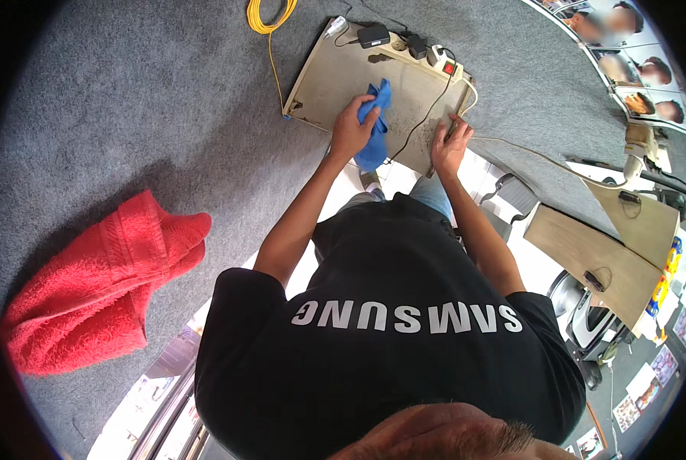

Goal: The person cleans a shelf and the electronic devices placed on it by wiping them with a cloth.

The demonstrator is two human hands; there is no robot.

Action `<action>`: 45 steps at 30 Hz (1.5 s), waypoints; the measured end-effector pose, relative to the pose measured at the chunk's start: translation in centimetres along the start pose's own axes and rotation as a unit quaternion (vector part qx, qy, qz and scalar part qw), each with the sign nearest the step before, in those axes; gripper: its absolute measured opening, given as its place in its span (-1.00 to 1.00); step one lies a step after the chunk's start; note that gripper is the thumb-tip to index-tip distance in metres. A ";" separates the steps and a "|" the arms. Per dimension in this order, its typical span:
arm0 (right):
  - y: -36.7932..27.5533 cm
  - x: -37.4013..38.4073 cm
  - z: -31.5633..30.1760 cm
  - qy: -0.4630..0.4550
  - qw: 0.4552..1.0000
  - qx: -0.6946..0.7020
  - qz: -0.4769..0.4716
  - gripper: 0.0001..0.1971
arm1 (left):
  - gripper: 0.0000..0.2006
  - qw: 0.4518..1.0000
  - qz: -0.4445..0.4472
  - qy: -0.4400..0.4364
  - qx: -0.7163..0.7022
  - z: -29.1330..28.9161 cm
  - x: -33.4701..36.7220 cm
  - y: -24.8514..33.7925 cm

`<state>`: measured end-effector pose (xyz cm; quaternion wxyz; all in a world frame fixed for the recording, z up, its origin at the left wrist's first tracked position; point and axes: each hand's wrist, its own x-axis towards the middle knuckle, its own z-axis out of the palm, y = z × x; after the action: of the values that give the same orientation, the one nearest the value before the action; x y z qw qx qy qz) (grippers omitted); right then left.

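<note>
A small beige tabletop (327,77) with dark stains and worn edges stands before me. My left hand (350,129) is closed on a crumpled blue cloth (372,149), which lies against its surface near the front. At the right edge, my right hand (451,144) grips the table's side, thumb on top and fingers over the rim. A black cable (416,129) crosses the top between my hands.
A power strip (435,65) with a red switch and black adapters (373,35) lines the back edge. Coiled yellow cable (270,15) lies beyond. A red towel (120,284) is at left on grey carpet-like material. Wooden panels (588,257) and a chair (511,198) stand right.
</note>
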<state>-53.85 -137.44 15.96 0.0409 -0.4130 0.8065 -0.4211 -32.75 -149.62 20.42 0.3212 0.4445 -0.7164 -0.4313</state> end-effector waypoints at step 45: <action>-1.3 0.1 -0.7 -0.018 0.999 0.013 0.025 -0.65 | -0.63 0.954 0.041 0.160 0.251 1.3 20.2 -2.8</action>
<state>-53.43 -137.48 17.35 0.0710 -0.3998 0.8099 -0.4233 -40.91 -168.31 18.92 0.3270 0.5439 -0.7587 -0.1469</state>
